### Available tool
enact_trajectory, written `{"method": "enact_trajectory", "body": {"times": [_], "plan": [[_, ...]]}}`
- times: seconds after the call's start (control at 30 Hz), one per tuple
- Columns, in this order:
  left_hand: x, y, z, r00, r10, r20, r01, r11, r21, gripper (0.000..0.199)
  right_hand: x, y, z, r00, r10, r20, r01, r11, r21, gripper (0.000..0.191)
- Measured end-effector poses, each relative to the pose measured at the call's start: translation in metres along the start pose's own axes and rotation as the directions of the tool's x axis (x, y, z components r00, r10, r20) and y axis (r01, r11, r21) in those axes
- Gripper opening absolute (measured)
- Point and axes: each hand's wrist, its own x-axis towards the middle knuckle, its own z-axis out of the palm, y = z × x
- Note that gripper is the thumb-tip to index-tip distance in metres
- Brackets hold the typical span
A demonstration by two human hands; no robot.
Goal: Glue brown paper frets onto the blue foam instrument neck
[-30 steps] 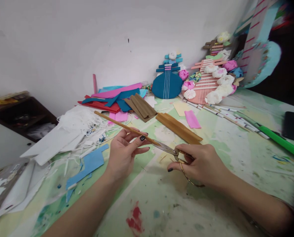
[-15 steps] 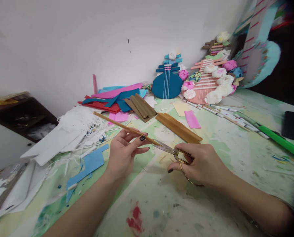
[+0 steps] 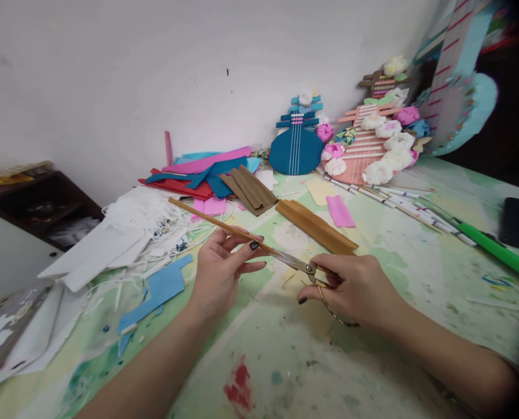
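Note:
My left hand (image 3: 221, 269) pinches a thin mustard-brown strip (image 3: 202, 216), which looks like folded crepe paper, between thumb and fingers. The strip slants up to the left, and its lower right end meets the scissor blades. My right hand (image 3: 351, 285) holds scissors (image 3: 312, 272) with gold-coloured handles, thumb and fingers in the loops. Their blades point left and look nearly closed at the strip's end. Just beyond the scissors lies a wider folded piece of mustard crepe paper (image 3: 314, 226) on the table. Tiny brown scraps (image 3: 290, 278) lie below the blades.
Coloured paper sheets (image 3: 207, 169) are heaped at the back, beside brown folded paper (image 3: 251, 189). White string (image 3: 141, 215) and a blue felt-like cutout (image 3: 163, 288) lie left. Blue (image 3: 297, 152) and pink (image 3: 359, 163) paper instruments lean against the wall. A green-handled tool (image 3: 497, 250) lies right.
The scissor blades have come closer together at the strip's end, and less of the strip shows past them. Both hands have hardly moved.

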Motion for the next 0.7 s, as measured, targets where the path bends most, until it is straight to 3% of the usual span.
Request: {"method": "enact_trajectory", "body": {"times": [0.7], "plan": [[0.0000,-0.0009,-0.0006,1.000,-0.023,0.005,0.023,1.000,0.011,0.034,-0.0008,-0.0001,-0.0013,0.999,-0.021,-0.028,0.020,0.999,-0.034,0.062]]}}
